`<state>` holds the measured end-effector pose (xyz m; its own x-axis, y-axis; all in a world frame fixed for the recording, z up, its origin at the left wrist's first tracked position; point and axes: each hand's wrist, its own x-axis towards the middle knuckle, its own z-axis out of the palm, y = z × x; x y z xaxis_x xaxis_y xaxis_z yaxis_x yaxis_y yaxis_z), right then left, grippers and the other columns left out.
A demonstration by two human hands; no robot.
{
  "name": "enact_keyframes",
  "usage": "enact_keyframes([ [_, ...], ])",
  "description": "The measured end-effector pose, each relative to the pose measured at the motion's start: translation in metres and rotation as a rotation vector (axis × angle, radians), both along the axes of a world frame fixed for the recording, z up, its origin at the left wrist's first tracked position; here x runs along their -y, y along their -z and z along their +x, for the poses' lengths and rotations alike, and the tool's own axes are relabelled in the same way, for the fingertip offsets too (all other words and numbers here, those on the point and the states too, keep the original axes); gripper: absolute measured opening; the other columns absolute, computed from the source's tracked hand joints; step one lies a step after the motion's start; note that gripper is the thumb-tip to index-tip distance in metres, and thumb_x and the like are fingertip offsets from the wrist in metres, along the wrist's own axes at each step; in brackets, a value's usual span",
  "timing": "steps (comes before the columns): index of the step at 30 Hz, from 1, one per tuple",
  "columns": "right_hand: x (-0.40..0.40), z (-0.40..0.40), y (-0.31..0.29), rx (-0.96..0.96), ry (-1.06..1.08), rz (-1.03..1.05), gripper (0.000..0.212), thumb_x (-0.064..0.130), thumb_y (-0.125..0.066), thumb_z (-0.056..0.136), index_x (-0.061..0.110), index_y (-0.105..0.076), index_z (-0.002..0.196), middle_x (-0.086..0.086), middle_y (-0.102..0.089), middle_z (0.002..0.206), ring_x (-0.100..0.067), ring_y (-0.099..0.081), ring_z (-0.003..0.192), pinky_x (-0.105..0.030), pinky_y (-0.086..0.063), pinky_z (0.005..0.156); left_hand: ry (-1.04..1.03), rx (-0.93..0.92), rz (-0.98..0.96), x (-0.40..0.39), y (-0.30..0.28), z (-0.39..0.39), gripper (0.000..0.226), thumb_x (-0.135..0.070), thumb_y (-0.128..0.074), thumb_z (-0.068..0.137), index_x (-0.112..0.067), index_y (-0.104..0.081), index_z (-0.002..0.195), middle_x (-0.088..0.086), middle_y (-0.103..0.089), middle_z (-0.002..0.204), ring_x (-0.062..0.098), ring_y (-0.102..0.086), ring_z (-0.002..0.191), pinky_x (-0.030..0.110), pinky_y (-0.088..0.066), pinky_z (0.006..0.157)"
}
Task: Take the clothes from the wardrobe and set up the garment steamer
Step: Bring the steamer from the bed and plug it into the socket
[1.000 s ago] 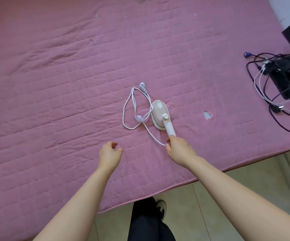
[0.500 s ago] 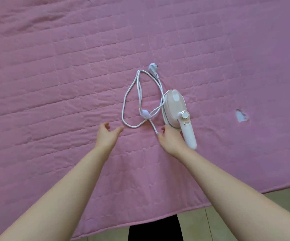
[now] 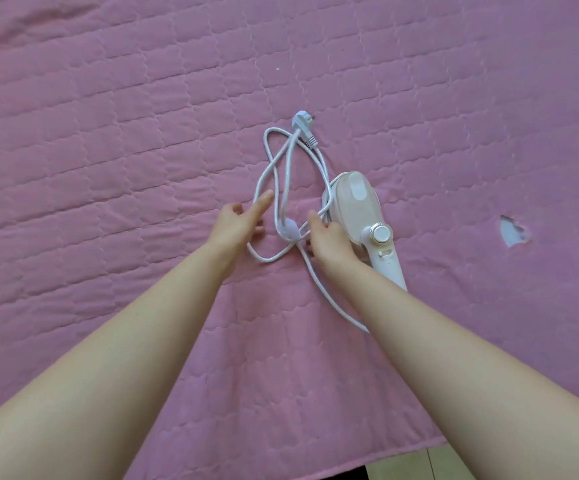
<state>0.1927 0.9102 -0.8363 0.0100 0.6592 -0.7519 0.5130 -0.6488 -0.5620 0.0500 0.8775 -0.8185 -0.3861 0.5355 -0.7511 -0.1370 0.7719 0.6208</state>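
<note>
The garment steamer (image 3: 357, 209) lies flat on the pink quilted bed (image 3: 108, 133), a little right of the frame's centre, its handle pointing toward the lower right. Its white cord (image 3: 283, 181) is bundled in loops just to its left, cinched by a small tie (image 3: 290, 232), with the plug (image 3: 302, 128) lying loose at the top of the loops, so it is not plugged in. Both hands are at the bundle: the left hand (image 3: 238, 223) reaches in with fingers loosely spread beside the left loop, gripping nothing; the right hand (image 3: 328, 237) rests on the cord by the tie, fingers curled, though I cannot tell whether they pinch it. I judge the set-up barely begun: cord unwinding and plugging in remain, and no clothes are in sight. No container shows; a small tear (image 3: 513, 232) marks the cover at the right.
</note>
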Motion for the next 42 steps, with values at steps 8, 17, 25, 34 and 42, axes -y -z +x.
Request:
enact_keyframes([
  [8, -0.003, -0.01, 0.016, 0.068, 0.014, 0.015, 0.056, 0.044, -0.038, 0.098, -0.005, -0.054, 0.121, -0.015, -0.063, 0.113, -0.03, -0.058, 0.101, -0.03, -0.035, 0.078, 0.202, 0.04, -0.044, -0.034, -0.002, 0.017, 0.092, -0.07, -0.078, 0.051, -0.022, -0.051, 0.125, 0.003, -0.063, 0.12, 0.021, -0.064, 0.104, 0.032, -0.048, 0.072],
  [17, -0.01, -0.022, 0.01, 0.057, 0.142, -0.023, 0.04, 0.027, -0.048, 0.091, -0.002, -0.059, 0.115, -0.014, -0.065, 0.108, -0.03, -0.06, 0.096, -0.04, -0.048, 0.092, -0.039, 0.097, -0.022, -0.03, 0.011, 0.016, 0.011, -0.007, -0.064, 0.088, -0.003, -0.054, 0.091, 0.009, -0.054, 0.067, 0.017, -0.063, 0.052, 0.024, -0.05, 0.048],
  [25, 0.014, -0.012, -0.025, -0.121, 0.029, 0.225, 0.02, 0.009, -0.043, 0.095, 0.006, -0.039, 0.115, -0.012, -0.055, 0.096, -0.029, -0.057, 0.09, -0.038, -0.045, 0.084, -0.223, 0.268, -0.016, -0.006, 0.0, 0.006, 0.047, -0.044, -0.066, 0.087, -0.004, -0.059, 0.111, 0.009, -0.054, 0.082, 0.026, -0.067, 0.059, 0.027, -0.055, 0.049],
  [34, 0.065, 0.028, -0.037, -0.008, -0.483, 0.463, 0.042, 0.014, -0.039, 0.099, 0.024, -0.033, 0.139, -0.001, -0.051, 0.112, -0.02, -0.05, 0.099, -0.034, -0.04, 0.08, -0.256, 0.468, -0.032, 0.01, -0.006, 0.015, 0.036, -0.039, -0.066, 0.088, -0.007, -0.058, 0.1, 0.003, -0.066, 0.081, 0.016, -0.063, 0.062, 0.029, -0.052, 0.067],
  [42, 0.096, 0.05, -0.038, 0.206, -0.905, 0.533, 0.067, -0.003, -0.041, 0.087, 0.029, -0.033, 0.145, -0.001, -0.032, 0.088, -0.029, -0.042, 0.074, -0.035, -0.033, 0.063, -0.215, 0.529, -0.023, 0.02, -0.01, 0.035, 0.035, -0.038, -0.068, 0.085, -0.016, -0.062, 0.112, 0.011, -0.072, 0.103, 0.023, -0.069, 0.091, 0.036, -0.055, 0.08],
])
